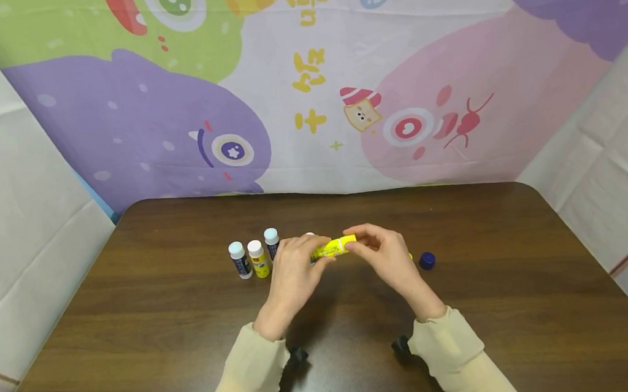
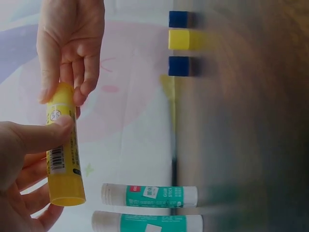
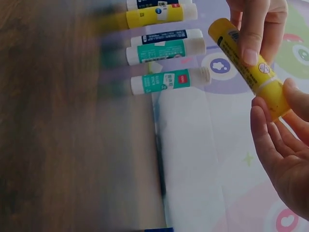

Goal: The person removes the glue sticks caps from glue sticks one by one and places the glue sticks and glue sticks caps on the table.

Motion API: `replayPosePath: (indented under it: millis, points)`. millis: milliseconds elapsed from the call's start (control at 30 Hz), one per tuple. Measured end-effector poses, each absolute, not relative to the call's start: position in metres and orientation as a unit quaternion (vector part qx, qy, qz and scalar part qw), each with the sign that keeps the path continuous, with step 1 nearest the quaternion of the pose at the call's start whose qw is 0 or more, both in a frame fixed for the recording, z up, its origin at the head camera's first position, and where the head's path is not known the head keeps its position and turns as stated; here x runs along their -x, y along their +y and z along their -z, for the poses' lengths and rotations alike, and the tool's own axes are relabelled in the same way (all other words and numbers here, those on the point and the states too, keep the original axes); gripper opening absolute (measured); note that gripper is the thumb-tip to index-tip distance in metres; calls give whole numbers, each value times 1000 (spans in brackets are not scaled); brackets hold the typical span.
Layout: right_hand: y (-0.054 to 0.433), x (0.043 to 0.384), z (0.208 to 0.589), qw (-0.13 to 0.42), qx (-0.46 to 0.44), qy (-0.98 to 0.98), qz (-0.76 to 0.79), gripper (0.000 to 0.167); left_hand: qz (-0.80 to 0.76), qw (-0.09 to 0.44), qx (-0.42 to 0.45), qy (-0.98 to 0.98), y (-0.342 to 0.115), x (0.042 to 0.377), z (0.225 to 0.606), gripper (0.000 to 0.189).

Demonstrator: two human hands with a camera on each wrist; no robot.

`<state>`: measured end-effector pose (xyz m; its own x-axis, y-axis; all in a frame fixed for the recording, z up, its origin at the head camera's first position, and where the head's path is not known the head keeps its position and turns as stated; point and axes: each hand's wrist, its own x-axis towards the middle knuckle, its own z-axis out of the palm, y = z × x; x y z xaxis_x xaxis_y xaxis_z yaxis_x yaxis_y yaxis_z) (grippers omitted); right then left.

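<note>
My left hand (image 1: 292,271) grips the body of a yellow glue stick (image 2: 63,154), thumb along its barcode side. The stick is held above the table, tilted, its plain open-looking base end facing me in the left wrist view. At the other end, my right hand (image 1: 390,261) pinches the yellow cap (image 3: 273,99) between thumb and fingers. A pale ring shows where cap and body meet; whether the cap is loose cannot be told. In the head view the left fingers cover part of the stick.
Left of the hands stand a navy glue stick (image 1: 242,266), a yellow-and-white one (image 1: 260,265) and another navy one (image 1: 271,239). Two teal glue sticks (image 2: 154,196) stand nearby, mostly hidden from the head. To the right sit two navy caps (image 1: 427,260) and a yellow cap (image 2: 178,39).
</note>
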<state>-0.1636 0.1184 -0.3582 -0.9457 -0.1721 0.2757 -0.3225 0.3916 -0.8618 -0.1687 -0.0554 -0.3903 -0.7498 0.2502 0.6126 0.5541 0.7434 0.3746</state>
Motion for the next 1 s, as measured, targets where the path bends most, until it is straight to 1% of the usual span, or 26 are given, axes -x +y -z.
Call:
replayPosePath:
  millis: [167,467,533,633,800,867,1000]
  points:
    - [121,164,361,66,-158,-835,-523,24,291,236,213,-902,-56,166,390,30]
    - [122,163,361,59,-172,-828,-531,25,292,212,212,-908,-59,167,388,29]
    - [123,163,360,57,-173,-827,-532,26,286,211,215,-910,-61,167,386,30]
    - [131,166,360,70,-165,-826,-535,25,282,223,211,-909,-68,168,384,30]
    - [161,176,368,110,-124,-831,-531,24,306,240,157,-908,-86,170,381,30]
    - [170,180,374,110,-114,-839,-521,26,317,240,140,-907,-91,171,380,29]
    - [178,184,382,97,-107,-849,-508,31,332,237,135,-903,-96,169,379,27]
